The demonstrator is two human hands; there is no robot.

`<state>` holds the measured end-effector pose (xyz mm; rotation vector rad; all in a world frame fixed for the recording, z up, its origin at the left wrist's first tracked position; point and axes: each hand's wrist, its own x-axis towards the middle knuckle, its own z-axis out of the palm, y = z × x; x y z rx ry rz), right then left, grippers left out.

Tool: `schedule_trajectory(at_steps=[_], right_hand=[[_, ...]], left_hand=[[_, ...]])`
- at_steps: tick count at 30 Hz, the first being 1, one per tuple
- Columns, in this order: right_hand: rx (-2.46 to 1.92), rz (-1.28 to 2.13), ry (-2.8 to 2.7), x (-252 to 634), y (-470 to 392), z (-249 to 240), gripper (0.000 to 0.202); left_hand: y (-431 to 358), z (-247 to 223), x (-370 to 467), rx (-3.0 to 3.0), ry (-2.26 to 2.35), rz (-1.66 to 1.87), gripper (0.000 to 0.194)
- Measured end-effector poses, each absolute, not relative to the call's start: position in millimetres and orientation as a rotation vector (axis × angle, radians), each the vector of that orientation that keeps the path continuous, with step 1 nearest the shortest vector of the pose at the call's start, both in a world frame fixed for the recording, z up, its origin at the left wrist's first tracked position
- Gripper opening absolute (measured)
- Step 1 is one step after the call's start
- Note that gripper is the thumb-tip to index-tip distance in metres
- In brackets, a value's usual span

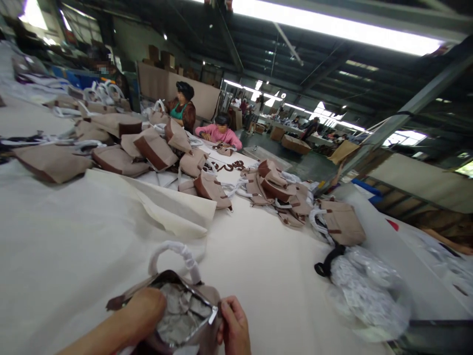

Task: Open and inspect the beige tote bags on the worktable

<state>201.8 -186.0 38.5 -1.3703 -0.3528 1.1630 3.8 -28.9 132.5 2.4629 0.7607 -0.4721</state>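
A taupe handbag [207, 296] with a white-wrapped handle [177, 251] lies open at the near edge of the white table [266, 266]. Grey crumpled paper stuffing [181, 315] fills its mouth. My left hand [142, 308] is pushed into the opening, fingers hidden among the paper. My right hand [232, 325] pinches the bag's right rim by the zipper end.
Many taupe-and-brown handbags [155, 153] lie in heaps across the table's far half. A clear plastic bag of white items [365, 296] sits at the right. A folded cream sheet [173, 209] lies ahead. Two seated people [221, 133] work at the far end.
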Motion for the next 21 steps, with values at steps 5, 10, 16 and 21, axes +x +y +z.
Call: schedule_trajectory(at_steps=[5, 10, 16, 21], right_hand=[[-1.442, 1.093, -0.45, 184.5, -176.8, 62.1, 0.062], [-1.553, 0.783, -0.524, 172.2, -175.5, 65.6, 0.054], [-1.643, 0.646, -0.635, 173.4, -174.6, 69.1, 0.052], [-1.741, 0.47, -0.643, 175.2, -173.5, 72.5, 0.058]], left_hand=[[-51.0, 194.4, 38.5, 2.31, 0.782, -0.332, 0.027], [-75.4, 188.9, 59.5, 2.306, 0.811, -0.406, 0.027], [-75.0, 157.6, 59.3, 2.3, 0.752, -0.288, 0.025], [-62.0, 172.4, 60.6, 2.663, 0.622, -0.384, 0.029]])
